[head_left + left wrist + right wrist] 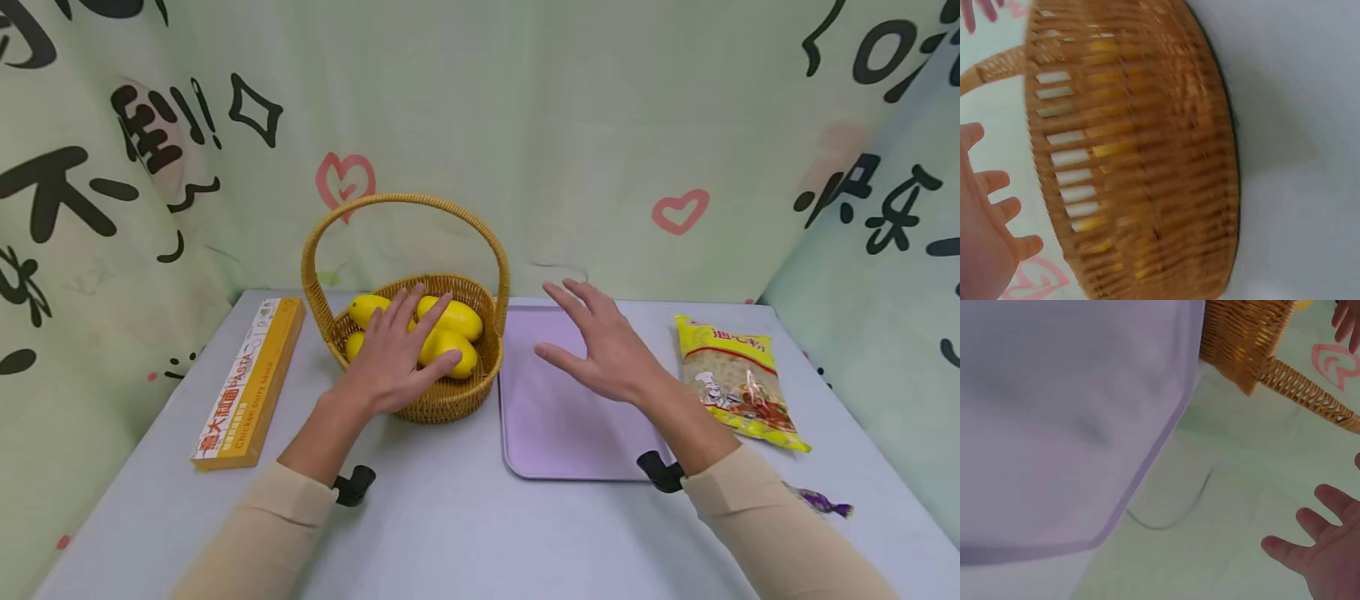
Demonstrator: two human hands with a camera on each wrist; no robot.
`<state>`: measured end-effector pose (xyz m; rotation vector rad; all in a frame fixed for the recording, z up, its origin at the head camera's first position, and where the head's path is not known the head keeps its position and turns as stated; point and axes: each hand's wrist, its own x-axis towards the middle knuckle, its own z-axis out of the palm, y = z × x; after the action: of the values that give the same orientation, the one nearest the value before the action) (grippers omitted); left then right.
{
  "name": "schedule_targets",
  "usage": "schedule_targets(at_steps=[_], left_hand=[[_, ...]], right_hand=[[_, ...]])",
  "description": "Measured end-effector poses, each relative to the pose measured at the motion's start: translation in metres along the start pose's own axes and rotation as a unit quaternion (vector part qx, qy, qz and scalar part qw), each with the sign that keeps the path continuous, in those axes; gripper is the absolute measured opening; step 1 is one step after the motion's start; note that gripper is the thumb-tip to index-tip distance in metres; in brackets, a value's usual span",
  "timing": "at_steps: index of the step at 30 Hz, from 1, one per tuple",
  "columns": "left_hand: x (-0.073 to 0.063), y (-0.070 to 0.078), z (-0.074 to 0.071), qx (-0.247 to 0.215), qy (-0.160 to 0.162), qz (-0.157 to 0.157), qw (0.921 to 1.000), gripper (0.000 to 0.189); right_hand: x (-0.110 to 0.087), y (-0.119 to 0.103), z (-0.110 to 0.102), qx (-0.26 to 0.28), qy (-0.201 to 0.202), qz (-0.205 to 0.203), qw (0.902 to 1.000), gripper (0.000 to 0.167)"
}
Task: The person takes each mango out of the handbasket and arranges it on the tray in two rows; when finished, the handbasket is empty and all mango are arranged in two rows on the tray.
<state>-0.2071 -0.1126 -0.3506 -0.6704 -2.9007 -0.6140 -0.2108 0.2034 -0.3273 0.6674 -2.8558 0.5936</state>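
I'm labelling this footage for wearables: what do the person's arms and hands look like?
Both sleeves are plain beige, each with a small black fitting near its end. The left hand and right hand are bare, without gloves.

Head cam sits up high and furthest back, facing forward and down across the table [450, 533] to the curtain [600, 150]. Left wrist cam is rolled on its side, low and really close to the basket [1135, 156]; it's kinda smeary, so I can't swear how close. Right wrist cam is tipped nearly upside down, looking past the tray [1072, 425], also close, toward the curtain. All three catch the basket; head and right wrist share the tray.
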Motion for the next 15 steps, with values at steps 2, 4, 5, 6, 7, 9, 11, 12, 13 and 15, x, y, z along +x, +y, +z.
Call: schedule_targets(at_steps=[2, 4, 5, 6, 7, 9, 11, 12, 13, 15], left_hand=[[-0.002, 0.003, 0.000, -0.027, 0.015, -0.006, 0.9995, 0.078], [-0.003, 0.005, -0.001, -0.060, 0.034, -0.015, 0.9975, 0.076], [-0.005, 0.006, -0.002, -0.080, 0.046, -0.019, 0.9956, 0.076], [-0.006, 0.006, -0.003, -0.098, 0.057, -0.022, 0.9933, 0.075], [-0.007, 0.007, -0.003, -0.118, 0.068, -0.025, 0.9903, 0.073], [-0.011, 0.005, -0.003, -0.158, 0.089, -0.025, 0.9832, 0.070], [-0.015, 0.003, -0.003, -0.196, 0.106, -0.024, 0.9745, 0.066], [-0.017, 0.001, -0.002, -0.214, 0.115, -0.026, 0.9696, 0.064], [-0.020, -0.001, -0.001, -0.231, 0.123, -0.030, 0.9646, 0.062], [-0.026, -0.005, 0.000, -0.263, 0.140, -0.043, 0.9538, 0.059]], right_hand=[[0.003, -0.009, -0.001, 0.023, 0.002, -0.011, 0.9997, 0.078], [0.006, -0.018, -0.002, 0.046, 0.001, -0.024, 0.9986, 0.075], [0.008, -0.022, -0.002, 0.055, 0.000, -0.031, 0.9980, 0.073], [0.010, -0.025, -0.002, 0.064, -0.001, -0.038, 0.9972, 0.071], [0.013, -0.028, -0.002, 0.073, -0.003, -0.043, 0.9964, 0.069], [0.017, -0.034, -0.002, 0.090, -0.007, -0.051, 0.9946, 0.066], [0.022, -0.037, -0.001, 0.100, -0.012, -0.054, 0.9934, 0.063], [0.024, -0.039, -0.001, 0.105, -0.015, -0.054, 0.9929, 0.062], [0.025, -0.041, -0.001, 0.109, -0.016, -0.053, 0.9925, 0.061], [0.028, -0.044, -0.001, 0.113, -0.018, -0.051, 0.9921, 0.058]])
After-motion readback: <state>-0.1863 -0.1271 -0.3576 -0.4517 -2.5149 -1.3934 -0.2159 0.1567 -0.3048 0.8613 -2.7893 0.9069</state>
